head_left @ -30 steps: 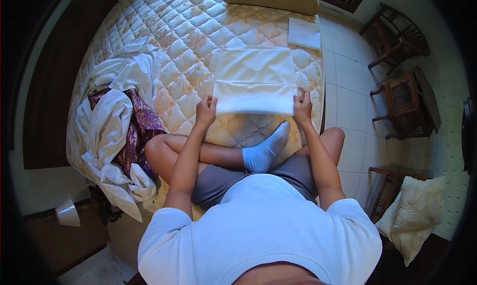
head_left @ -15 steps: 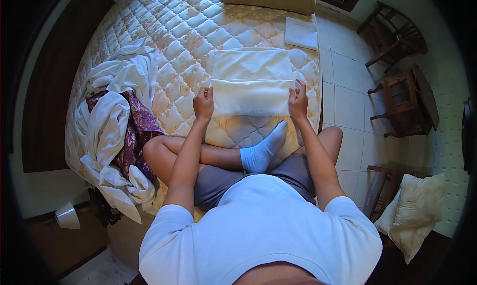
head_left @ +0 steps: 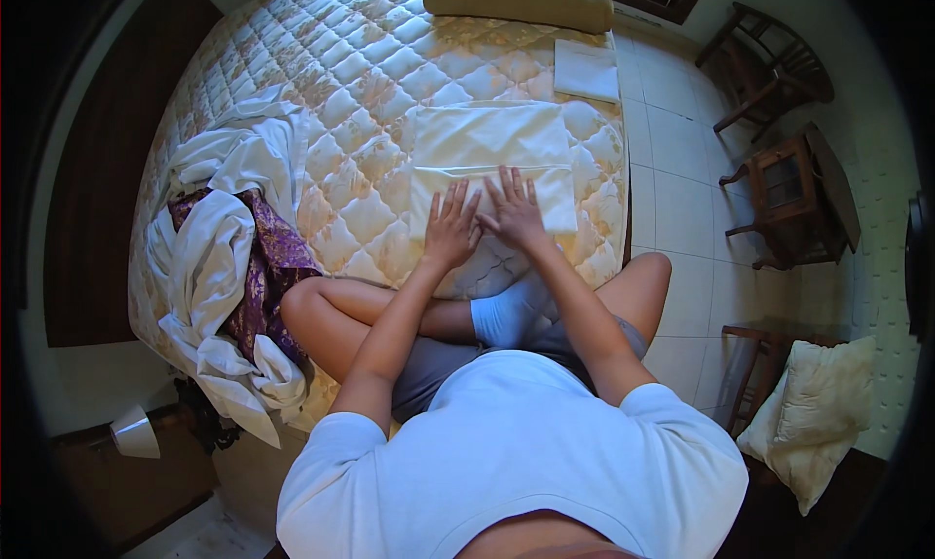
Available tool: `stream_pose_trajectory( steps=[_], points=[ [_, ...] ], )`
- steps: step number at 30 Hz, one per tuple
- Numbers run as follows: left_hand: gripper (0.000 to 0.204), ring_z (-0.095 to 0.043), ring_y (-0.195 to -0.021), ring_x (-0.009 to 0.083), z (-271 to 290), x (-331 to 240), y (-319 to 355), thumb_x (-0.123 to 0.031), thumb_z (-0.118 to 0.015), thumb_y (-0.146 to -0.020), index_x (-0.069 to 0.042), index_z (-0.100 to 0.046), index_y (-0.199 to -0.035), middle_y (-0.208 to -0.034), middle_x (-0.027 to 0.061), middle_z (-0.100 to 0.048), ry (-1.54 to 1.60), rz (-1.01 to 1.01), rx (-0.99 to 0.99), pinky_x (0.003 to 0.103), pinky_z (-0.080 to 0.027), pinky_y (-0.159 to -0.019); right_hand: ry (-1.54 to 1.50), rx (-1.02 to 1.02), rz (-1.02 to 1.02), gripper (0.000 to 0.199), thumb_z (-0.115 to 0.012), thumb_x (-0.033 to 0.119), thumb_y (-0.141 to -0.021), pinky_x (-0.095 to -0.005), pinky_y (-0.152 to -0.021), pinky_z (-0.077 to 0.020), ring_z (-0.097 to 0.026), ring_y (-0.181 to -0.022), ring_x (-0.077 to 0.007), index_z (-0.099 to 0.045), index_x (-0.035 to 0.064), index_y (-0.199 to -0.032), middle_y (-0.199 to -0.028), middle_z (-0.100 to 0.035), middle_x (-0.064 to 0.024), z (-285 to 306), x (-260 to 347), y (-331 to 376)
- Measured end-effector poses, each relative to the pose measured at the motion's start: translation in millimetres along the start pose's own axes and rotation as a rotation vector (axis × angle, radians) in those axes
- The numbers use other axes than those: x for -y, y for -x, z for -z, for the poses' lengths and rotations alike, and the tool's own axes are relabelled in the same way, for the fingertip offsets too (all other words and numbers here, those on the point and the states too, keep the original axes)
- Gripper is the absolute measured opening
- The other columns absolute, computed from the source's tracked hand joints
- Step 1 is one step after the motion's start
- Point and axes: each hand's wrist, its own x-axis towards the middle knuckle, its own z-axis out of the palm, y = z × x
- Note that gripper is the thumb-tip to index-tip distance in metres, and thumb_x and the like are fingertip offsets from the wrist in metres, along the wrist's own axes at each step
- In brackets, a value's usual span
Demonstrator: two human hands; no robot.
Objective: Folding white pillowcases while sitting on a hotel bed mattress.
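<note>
A white cloth, perhaps a pillowcase, lies on the quilted mattress in front of me, its near part folded over in a band. My left hand rests flat on the left half of this band with the fingers spread. Close beside it, my right hand also lies on the fold, fingers stretched out and pointing away from me. The two thumbs nearly meet. Farther off, at the mattress's right edge, is a small folded white cloth.
The patterned mattress carries a rolled beige bundle at its far end. Crumpled white sheets and a purple patterned cloth are heaped at left. On the right stand a wooden chair, a small cabinet and cushions.
Both hands have let go of the folded edge's corners and moved inward, now flat on the cloth. The fold lies down against the mattress.
</note>
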Motion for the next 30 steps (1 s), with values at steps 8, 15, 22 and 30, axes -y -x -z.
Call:
stream_pose_trajectory(
  steps=[8,15,22,30],
  points=[
    [0.092,-0.014,-0.163,0.0381,15.0,57.8,13.5,-0.068,-0.06,-0.095,-0.019,-0.032,-0.167,-0.176,0.0147,-0.019,-0.093,0.159,0.063,0.066,-0.007,-0.127,0.08,0.16,-0.302,0.089,-0.05,0.073,-0.099,-0.0686,-0.125,0.0037,0.001,-0.165,-0.0363,-0.024,0.0267,-0.17,-0.179,-0.003,-0.0125,32.8,-75.5,32.5],
    [0.07,-0.053,-0.136,0.0371,17.9,98.4,-40.8,-0.05,-0.07,-0.095,-0.005,-0.056,-0.146,-0.148,0.0196,-0.057,0.183,0.441,-0.074,0.051,-0.043,-0.11,-0.016,-0.009,-0.456,0.099,-0.054,0.072,-0.098,-0.0719,-0.122,-0.0104,-0.009,-0.161,-0.0462,-0.025,0.0092,-0.168,-0.173,-0.017,-0.0271,41.9,-88.6,9.0],
    [0.06,-0.074,-0.072,0.0255,10.0,173.8,-144.8,-0.054,-0.083,-0.083,0.0,-0.076,-0.108,-0.094,0.0151,-0.079,0.579,0.758,0.199,0.041,-0.058,-0.069,-0.432,-0.115,-0.696,0.098,-0.081,0.063,-0.082,-0.0458,-0.105,-0.0507,-0.064,-0.125,-0.0387,-0.05,0.0015,-0.151,-0.134,-0.067,-0.0236,27.4,-164.4,-95.5],
    [0.052,-0.073,-0.075,0.0147,-11.1,219.1,-186.0,-0.039,-0.097,-0.075,-0.002,-0.08,-0.108,-0.09,0.0061,-0.077,0.79,0.908,0.289,0.027,-0.059,-0.066,-1.042,-0.145,-0.726,0.064,-0.094,0.01,-0.076,-0.032,-0.09,-0.058,-0.074,-0.097,-0.0195,-0.065,-0.0053,-0.132,-0.111,-0.077,-0.0116,-16.1,-223.3,-143.8]
  ],
)
